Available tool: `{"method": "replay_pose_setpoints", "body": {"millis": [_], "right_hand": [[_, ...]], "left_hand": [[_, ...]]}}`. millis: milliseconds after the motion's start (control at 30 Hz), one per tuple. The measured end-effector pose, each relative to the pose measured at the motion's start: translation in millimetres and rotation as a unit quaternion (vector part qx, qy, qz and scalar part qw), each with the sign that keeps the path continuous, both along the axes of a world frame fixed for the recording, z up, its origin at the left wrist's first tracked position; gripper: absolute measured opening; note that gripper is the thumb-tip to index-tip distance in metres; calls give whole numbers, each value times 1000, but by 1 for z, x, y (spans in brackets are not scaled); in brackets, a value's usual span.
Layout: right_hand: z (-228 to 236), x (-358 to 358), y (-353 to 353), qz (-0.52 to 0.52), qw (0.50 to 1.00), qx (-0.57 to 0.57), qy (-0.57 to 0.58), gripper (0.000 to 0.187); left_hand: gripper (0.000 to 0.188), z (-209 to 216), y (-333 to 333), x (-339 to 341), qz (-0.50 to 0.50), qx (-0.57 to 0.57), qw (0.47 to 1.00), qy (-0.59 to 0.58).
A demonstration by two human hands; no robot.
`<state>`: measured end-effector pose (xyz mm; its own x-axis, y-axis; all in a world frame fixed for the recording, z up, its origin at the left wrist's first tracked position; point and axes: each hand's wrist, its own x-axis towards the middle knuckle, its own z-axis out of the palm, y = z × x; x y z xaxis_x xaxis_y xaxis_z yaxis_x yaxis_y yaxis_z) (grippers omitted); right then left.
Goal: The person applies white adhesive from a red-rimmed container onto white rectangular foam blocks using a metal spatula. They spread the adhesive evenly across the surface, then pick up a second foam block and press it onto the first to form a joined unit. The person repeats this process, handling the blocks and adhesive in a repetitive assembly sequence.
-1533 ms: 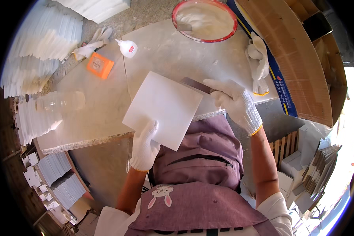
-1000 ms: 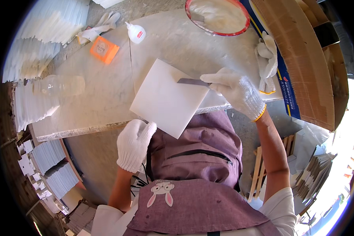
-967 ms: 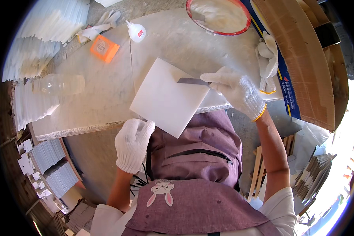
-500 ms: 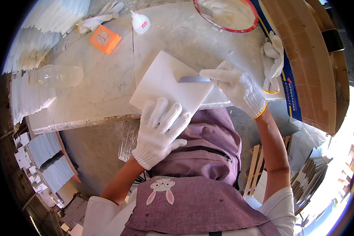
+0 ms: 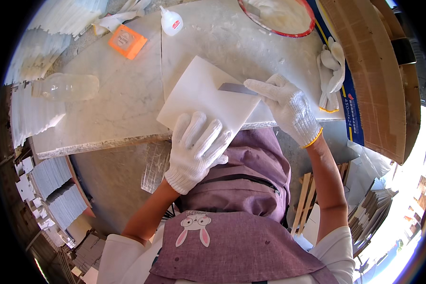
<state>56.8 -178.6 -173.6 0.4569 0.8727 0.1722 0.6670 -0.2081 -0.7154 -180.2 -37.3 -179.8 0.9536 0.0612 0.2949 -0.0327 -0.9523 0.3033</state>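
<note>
A square white slab (image 5: 199, 90) lies at an angle on the table, its near corner jutting past the front edge. My left hand (image 5: 194, 149), in a white knitted glove, rests on its near part with the fingers spread. My right hand (image 5: 286, 104), gloved the same way, grips a flat metal scraper blade (image 5: 234, 88), index finger stretched along it. The blade lies low over the right part of the slab; whether it touches cannot be made out. The handle end is hidden in the glove.
On the marble-topped table (image 5: 113, 109) are a white squeeze bottle (image 5: 171, 22), an orange box (image 5: 127, 42), a clear jar (image 5: 68, 87) and a red-rimmed basin (image 5: 284, 14). Loose gloves (image 5: 330, 71) lie beside a cardboard box (image 5: 369, 71) at right. White sheets (image 5: 38, 111) are stacked at left.
The blade and my right hand have shifted slightly right, and the blade looks darker at its new angle. My left hand has moved slightly right and up on the slab.
</note>
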Motion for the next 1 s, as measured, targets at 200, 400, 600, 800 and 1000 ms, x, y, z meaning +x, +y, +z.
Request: {"method": "replay_pose_setpoints", "body": {"millis": [200, 400, 600, 800, 1000], "right_hand": [[-1, -4, -2, -20, 1000, -23, -1, 35], [-1, -5, -2, -31, 999, -11, 37, 34], [-2, -6, -1, -33, 999, -25, 8, 36], [0, -13, -4, -48, 998, -35, 5, 36], [1, -26, -11, -60, 997, -46, 15, 39]], "left_hand": [[54, 3, 0, 1, 0, 24, 1000, 10], [55, 2, 2, 2, -2, 14, 1000, 11], [55, 0, 0, 4, 6, 28, 1000, -11], [54, 2, -1, 6, 5, 33, 999, -4], [52, -2, 0, 4, 2, 29, 1000, -10]]}}
